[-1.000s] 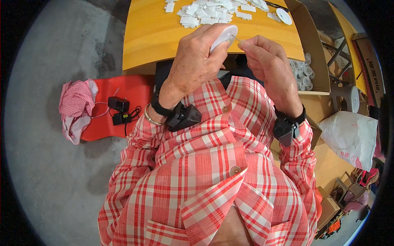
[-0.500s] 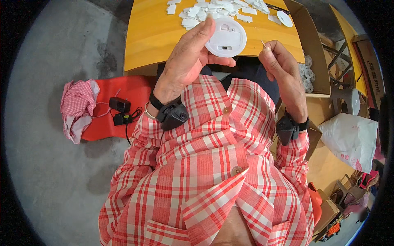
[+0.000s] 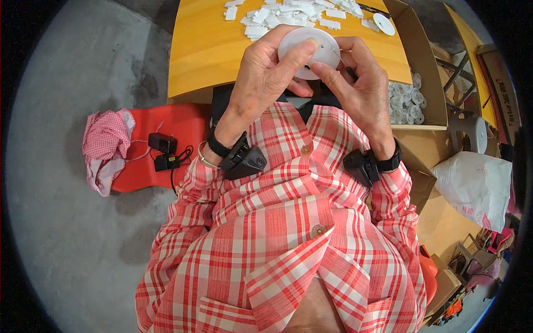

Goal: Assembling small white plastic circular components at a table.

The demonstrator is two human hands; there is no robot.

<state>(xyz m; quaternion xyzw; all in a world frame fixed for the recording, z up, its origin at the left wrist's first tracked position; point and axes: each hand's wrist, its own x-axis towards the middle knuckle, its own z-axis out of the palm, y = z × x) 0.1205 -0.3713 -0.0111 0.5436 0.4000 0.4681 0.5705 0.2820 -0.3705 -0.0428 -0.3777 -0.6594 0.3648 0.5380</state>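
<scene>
A round white plastic disc-shaped housing (image 3: 328, 54) is held above my lap, close to the table's near edge. My left hand (image 3: 272, 69) is closed round its left side, with the thumb pressed flat across the face. My right hand (image 3: 358, 77) is at its right side, thumb tip on the lower rim. Between the right fingers sits a thin rod with a dark end (image 3: 351, 72), its pale line reaching toward the disc's face. What kind of tool it is, I cannot make out. My thumbs cover part of the disc's face.
Flat white plastic pieces (image 3: 288, 16) are heaped on the yellow table (image 3: 205, 55), and a white disc (image 3: 383, 24) lies at its right. A cardboard box (image 3: 433, 77) there holds clear round parts (image 3: 408, 102). A red stool (image 3: 189, 122) with cloth and black adapters stands left.
My right hand has moved left and up to the disc, carrying the thin rod. My left thumb has shifted from the disc's edge onto its face, and the disc has tilted.
</scene>
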